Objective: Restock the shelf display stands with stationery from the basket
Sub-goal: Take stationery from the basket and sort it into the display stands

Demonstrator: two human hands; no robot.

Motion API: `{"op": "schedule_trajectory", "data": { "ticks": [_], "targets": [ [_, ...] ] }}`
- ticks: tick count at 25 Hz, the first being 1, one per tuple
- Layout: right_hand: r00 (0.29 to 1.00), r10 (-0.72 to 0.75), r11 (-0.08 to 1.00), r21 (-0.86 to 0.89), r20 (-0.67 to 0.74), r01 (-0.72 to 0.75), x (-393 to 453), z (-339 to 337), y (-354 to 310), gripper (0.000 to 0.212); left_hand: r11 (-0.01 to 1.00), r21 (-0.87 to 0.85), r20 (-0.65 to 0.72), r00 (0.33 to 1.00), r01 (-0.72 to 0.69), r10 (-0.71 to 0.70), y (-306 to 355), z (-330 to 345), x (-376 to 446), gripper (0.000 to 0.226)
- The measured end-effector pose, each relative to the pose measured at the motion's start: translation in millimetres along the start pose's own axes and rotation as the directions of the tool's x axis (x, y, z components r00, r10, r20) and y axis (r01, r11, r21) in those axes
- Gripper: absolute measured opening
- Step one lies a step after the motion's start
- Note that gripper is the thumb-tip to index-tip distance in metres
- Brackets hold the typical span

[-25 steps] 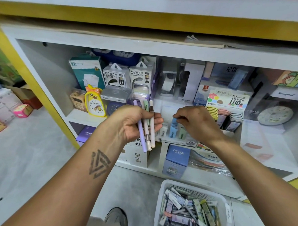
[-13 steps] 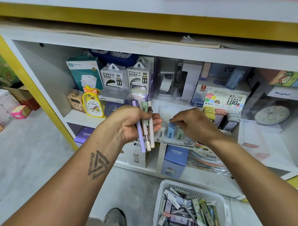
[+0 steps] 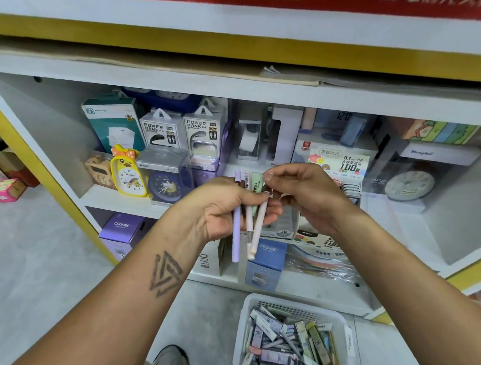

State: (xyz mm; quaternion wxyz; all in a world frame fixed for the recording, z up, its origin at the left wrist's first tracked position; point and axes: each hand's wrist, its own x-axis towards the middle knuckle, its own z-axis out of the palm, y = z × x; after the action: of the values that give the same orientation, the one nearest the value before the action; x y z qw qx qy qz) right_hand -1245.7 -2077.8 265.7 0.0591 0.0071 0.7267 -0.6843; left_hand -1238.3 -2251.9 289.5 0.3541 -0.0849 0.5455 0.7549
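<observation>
Between the two hands, in front of the middle shelf, a small bunch of pens (image 3: 247, 218) stands nearly upright: a lilac one on the left, a pale pink one beside it, a mint green one behind, and a cream one leaning to the right. The left hand (image 3: 224, 210) grips the bunch around its middle, fingers curled round the barrels and the thumb across the front, so the lower ends hang free below the palm. The right hand (image 3: 306, 196) is at the top of the bunch, its thumb and fingers pinching the upper end of the cream pen just beside the green cap. Behind the hands, partly hidden by them, sits the display stand (image 3: 340, 164) with a printed header card and rows of small lead cases. Left of it on the same shelf stand two power bank boxes (image 3: 184, 129), a teal box (image 3: 112, 121), a yellow duck clock (image 3: 127, 173) and a blue round clock (image 3: 165, 187). Lower down are purple boxes (image 3: 123, 229) and a blue box (image 3: 267, 261). Down on the floor, near the bottom edge, a white basket (image 3: 245, 320) holds a loose heap of lead refill cases, and the toe of a shoe (image 3: 172, 359) shows to its left.
</observation>
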Motion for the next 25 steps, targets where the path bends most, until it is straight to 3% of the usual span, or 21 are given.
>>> {"op": "schedule_trajectory", "data": {
  "ticks": [3, 5, 7, 10, 13, 17, 19, 21, 23, 25],
  "targets": [
    [0.998, -0.011, 0.98, 0.197, -0.06, 0.022, -8, -32, -6, 0.016, 1.0, -0.024, 0.025, 1.0, 0.003, -0.002, -2, 17, 7, 0.018],
    [0.982, -0.068, 0.97, 0.217, -0.175, 0.105, -14, -59, -11, 0.018, 1.0, -0.009, 0.002, 1.0, 0.013, -0.013, -4, 25, 14, 0.025],
    [0.939, -0.138, 0.971, 0.144, -0.315, 0.191, -21, -84, -15, 0.019, 1.0, -0.003, -0.001, 1.0, 0.029, -0.029, -5, 34, 20, 0.028],
    [0.865, -0.216, 0.971, -0.004, -0.453, 0.24, -38, -116, -16, 0.018, 1.0, -0.007, 0.007, 1.0, 0.024, -0.024, -8, 54, 30, 0.007],
    [0.823, -0.279, 0.958, -0.088, -0.495, 0.272, -56, -144, -16, 0.021, 1.0, 0.0, 0.04, 0.999, 0.017, -0.017, -15, 77, 42, 0.005],
    [0.733, -0.382, 0.923, -0.189, -0.563, 0.336, -72, -174, -18, 0.009, 1.0, -0.001, 0.062, 0.998, 0.012, -0.012, -27, 102, 55, 0.009],
    [0.712, -0.404, 0.915, -0.267, -0.574, 0.304, -72, -182, -15, 0.009, 1.0, 0.004, 0.058, 0.998, -0.003, 0.003, -31, 109, 61, 0.01],
    [0.712, -0.428, 0.872, -0.462, -0.557, 0.163, -68, -187, -7, 0.012, 1.0, 0.013, 0.063, 0.998, -0.016, 0.016, -34, 117, 67, 0.01],
    [0.729, -0.471, 0.757, -0.652, -0.496, 0.044, -62, -184, 4, 0.009, 1.0, 0.019, 0.074, 0.997, -0.024, 0.022, -35, 119, 70, 0.01],
    [0.732, -0.525, 0.662, -0.749, -0.435, 0.029, -56, -180, 13, 0.01, 0.999, 0.02, 0.087, 0.996, -0.026, 0.024, -35, 120, 73, 0.011]
  ]
}}
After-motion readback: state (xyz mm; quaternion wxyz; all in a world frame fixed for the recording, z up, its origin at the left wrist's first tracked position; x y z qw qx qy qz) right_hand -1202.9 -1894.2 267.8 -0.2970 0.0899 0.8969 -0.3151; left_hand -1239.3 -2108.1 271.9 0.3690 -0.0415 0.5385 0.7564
